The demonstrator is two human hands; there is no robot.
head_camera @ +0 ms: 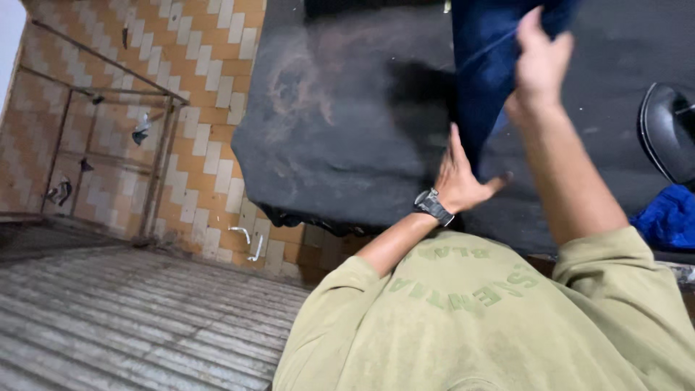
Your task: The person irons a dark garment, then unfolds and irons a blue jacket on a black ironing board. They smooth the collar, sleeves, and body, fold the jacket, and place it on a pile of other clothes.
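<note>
Gripping the dark blue garment (486, 65) near its upper edge, our right hand (539, 69) has its fingers closed over the fabric, pinching it firmly. Our left hand (457, 177), with a dark wristwatch (433, 206) on its wrist, lies open and flat against the lower part of the same cloth, fingers spread, holding nothing. The garment hangs between the two hands, over the dark padded table (347, 123). Beyond the right forearm, to the outer side, we see a bright blue cloth (670, 217) and a black rounded object (662, 130), both well apart from either hand.
</note>
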